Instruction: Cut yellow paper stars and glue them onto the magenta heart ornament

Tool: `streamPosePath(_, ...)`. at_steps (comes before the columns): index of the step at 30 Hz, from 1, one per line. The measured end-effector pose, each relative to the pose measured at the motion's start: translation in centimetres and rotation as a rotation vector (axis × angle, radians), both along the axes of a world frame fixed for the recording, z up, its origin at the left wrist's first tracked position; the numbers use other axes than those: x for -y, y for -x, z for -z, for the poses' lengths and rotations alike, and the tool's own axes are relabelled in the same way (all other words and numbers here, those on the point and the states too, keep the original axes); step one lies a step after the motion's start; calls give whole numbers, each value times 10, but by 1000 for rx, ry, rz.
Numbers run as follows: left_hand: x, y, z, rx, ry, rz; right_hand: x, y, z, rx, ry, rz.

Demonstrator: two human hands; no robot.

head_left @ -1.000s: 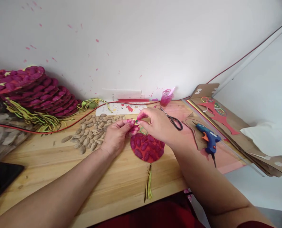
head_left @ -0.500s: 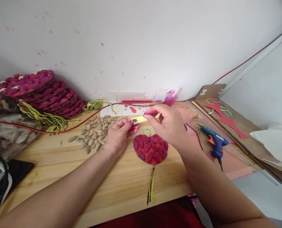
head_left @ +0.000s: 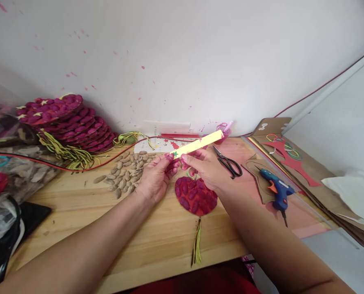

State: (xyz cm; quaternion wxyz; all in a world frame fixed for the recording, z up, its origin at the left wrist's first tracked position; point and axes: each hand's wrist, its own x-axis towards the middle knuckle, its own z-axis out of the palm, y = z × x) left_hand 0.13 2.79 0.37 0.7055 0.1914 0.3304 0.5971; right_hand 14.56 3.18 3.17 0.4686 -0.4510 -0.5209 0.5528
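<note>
A yellow paper strip (head_left: 202,142) slants up to the right, with a small green star (head_left: 175,154) near its lower left end. My left hand (head_left: 155,175) pinches that end, fingers closed. My right hand (head_left: 203,165) grips the strip's lower edge just right of the star, thumb against it. Below my right hand, a round red piece covered in purple-painted peanut shells (head_left: 195,198) lies on the wooden table (head_left: 132,241). Its green loop is partly behind my fingers, and a yellow and dark tassel (head_left: 196,245) hangs toward the table's front edge.
Peanuts (head_left: 123,175) lie left of my hands, beyond them a stack of purple pieces (head_left: 86,126) with tassels. Black-handled scissors (head_left: 229,163) and a blue glue gun (head_left: 278,190) lie right. A red cable (head_left: 117,157) crosses behind.
My right hand has moved down and left along the strip, exposing its upper right part. The scissors have come into view behind it. The whole view has shifted slightly.
</note>
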Motion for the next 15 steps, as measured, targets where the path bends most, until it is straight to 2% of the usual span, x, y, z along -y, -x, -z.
streamPosePath(3, 4, -2, 0, -42, -45, 22, 1, 4, 3, -104, 18, 43)
streamPosePath(15, 7, -4, -3, -160, -113, -26, 4, 10, 6, -155, 14, 74)
